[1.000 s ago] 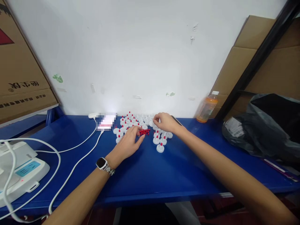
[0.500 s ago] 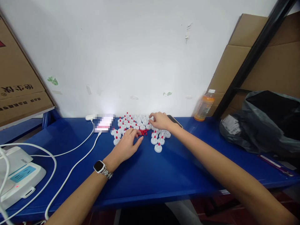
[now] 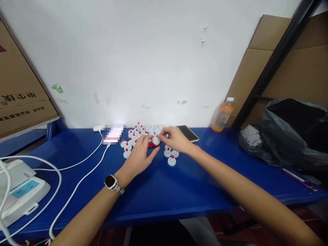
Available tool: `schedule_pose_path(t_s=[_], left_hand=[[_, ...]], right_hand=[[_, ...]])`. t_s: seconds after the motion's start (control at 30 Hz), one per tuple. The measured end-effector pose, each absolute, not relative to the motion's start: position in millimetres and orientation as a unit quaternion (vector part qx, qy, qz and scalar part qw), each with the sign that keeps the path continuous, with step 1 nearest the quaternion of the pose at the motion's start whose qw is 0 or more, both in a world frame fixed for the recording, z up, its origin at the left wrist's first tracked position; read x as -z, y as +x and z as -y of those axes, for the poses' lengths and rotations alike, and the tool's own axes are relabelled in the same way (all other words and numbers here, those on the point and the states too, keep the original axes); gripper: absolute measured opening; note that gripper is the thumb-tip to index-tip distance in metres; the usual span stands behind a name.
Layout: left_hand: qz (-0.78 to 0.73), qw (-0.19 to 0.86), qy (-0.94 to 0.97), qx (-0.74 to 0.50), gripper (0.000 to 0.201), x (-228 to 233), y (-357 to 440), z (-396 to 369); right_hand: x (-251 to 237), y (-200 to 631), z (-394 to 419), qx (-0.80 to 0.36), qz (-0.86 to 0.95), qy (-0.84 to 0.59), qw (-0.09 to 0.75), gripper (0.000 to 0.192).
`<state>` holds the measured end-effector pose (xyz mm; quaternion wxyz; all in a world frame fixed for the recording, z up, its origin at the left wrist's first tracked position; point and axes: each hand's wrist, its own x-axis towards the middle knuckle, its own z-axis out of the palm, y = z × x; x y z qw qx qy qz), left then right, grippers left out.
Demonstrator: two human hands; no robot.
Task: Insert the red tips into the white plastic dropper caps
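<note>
My right hand (image 3: 174, 138) pinches a white round cap (image 3: 155, 140) between thumb and fingertips, tilted over a small pile of red tips (image 3: 151, 145). Just left of it lies my left hand (image 3: 139, 150), thumb and fingers apart, with nothing visible in its grasp. Its fingertips are close to the red pile. White caps with red tips (image 3: 126, 153) stand in a cluster behind and left of my left hand. A smaller group of tipped caps (image 3: 172, 160) stands below my right hand, which partly hides it. Further white caps at the back are partly covered by the hands.
On the blue table (image 3: 153, 191), a dark-screened phone (image 3: 189, 133) lies behind my right wrist. Left are a blurred-out bright device (image 3: 112, 134), white cables and a power strip (image 3: 28, 194). Right are an orange drink bottle (image 3: 222, 115) and a black plastic bag (image 3: 282, 136).
My right hand has come forward and left from the back caps, and now holds a white cap beside my left hand. The phone behind it shows more. My left hand has barely moved.
</note>
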<state>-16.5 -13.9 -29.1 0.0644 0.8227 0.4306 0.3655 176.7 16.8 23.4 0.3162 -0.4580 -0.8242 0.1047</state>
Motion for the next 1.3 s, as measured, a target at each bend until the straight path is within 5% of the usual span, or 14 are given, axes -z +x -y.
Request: schedule_pose_path(t_s=[0.13, 0.4, 0.57, 0.83, 1.03, 1.2, 1.3], left_hand=[[-0.431, 0.079, 0.839, -0.324, 0.03, 37, -19, 12], [-0.431, 0.08, 0.845, -0.306, 0.035, 41, -20, 13], [-0.431, 0.078, 0.847, -0.301, 0.034, 41, -21, 12], [-0.435, 0.078, 0.846, -0.3, 0.033, 42, -22, 11], [-0.442, 0.084, 0.842, -0.296, 0.034, 41, -23, 11], [-0.44, 0.091, 0.844, -0.292, 0.033, 41, -24, 11], [-0.439, 0.089, 0.844, -0.297, 0.032, 39, -24, 11]], right_hand=[[-15, 172, -5, -0.12, 0.84, -0.443, 0.288, 0.031], [-7, 198, -26, 0.019, 0.835, -0.541, 0.099, 0.013], [-6, 185, -32, 0.054, 0.828, -0.553, 0.077, 0.031], [-7, 174, -37, 0.057, 0.824, -0.562, 0.044, 0.019], [-5, 177, -39, 0.092, 0.816, -0.57, 0.038, 0.034], [-8, 174, -40, 0.073, 0.824, -0.562, 0.007, 0.017], [-12, 173, -40, 0.027, 0.82, -0.567, 0.073, 0.016]])
